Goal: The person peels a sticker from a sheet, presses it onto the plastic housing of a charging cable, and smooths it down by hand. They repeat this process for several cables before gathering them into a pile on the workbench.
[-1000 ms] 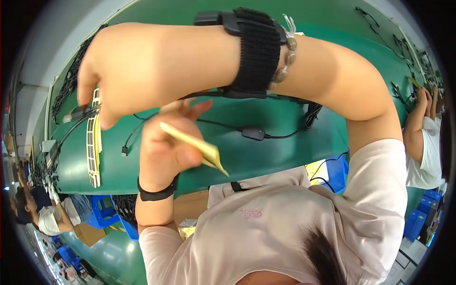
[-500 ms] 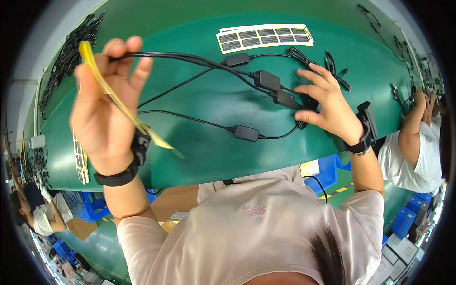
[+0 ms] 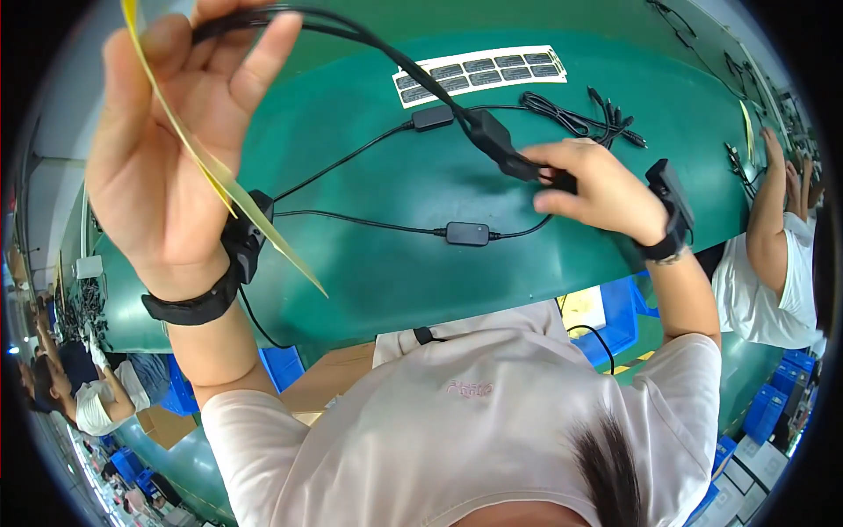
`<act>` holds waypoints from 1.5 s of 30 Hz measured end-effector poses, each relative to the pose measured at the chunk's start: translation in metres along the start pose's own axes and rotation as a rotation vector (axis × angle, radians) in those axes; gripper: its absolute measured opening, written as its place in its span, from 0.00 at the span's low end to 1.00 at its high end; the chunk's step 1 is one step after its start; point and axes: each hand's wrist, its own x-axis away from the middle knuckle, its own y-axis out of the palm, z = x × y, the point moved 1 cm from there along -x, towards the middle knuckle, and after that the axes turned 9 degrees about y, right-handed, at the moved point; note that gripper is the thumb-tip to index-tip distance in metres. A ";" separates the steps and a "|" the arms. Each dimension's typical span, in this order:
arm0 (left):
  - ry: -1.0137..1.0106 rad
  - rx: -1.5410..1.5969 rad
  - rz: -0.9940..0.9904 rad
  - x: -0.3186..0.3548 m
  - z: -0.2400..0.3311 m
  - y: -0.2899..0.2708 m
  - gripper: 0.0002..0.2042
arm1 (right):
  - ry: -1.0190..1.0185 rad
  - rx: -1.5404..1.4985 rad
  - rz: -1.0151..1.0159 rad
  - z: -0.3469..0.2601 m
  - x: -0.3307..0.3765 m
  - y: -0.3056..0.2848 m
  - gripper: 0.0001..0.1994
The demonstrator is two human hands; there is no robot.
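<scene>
My left hand (image 3: 171, 198) is raised at the left, palm in view, with its fingers curled round the ends of several black cables (image 3: 369, 37). A thin yellow strip (image 3: 263, 227) also hangs from that hand, crossing the palm down to the wrist. From there the cables arch over to my right hand (image 3: 606, 189). It is closed round the bundle just past the black inline boxes (image 3: 492, 133), which are lifted off the table. Two more cables lie below, one with a box (image 3: 467, 233) in front, the other with a box (image 3: 433, 118) behind.
A white sheet of dark labels (image 3: 479, 75) lies at the back of the green table (image 3: 395, 281). Coiled cables with plugs (image 3: 562, 112) rest beside it. A co-worker's arm (image 3: 768, 220) reaches in at the right, near more cables. Blue stools (image 3: 619, 321) stand under the table edge.
My left hand has risen and come closer, lifting the cables and the yellow strip. The right hand has closed round the bundle, and the inline boxes have come up off the table.
</scene>
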 end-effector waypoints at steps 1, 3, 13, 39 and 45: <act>-0.001 -0.010 -0.028 0.000 0.003 0.000 0.15 | 0.064 0.104 -0.021 0.000 -0.001 0.002 0.10; -0.009 -0.025 -0.084 -0.001 0.005 -0.006 0.16 | 0.137 0.210 -0.036 0.002 0.000 -0.002 0.10; 0.013 -0.151 0.276 0.080 0.020 -0.048 0.15 | -0.147 0.790 0.255 -0.050 -0.018 -0.036 0.11; -0.063 -0.513 0.813 0.152 0.027 -0.020 0.08 | 1.123 0.830 0.804 0.417 -0.080 -0.251 0.29; -0.024 -0.380 0.847 0.152 0.035 -0.041 0.12 | 1.264 0.829 0.647 0.383 -0.080 -0.259 0.20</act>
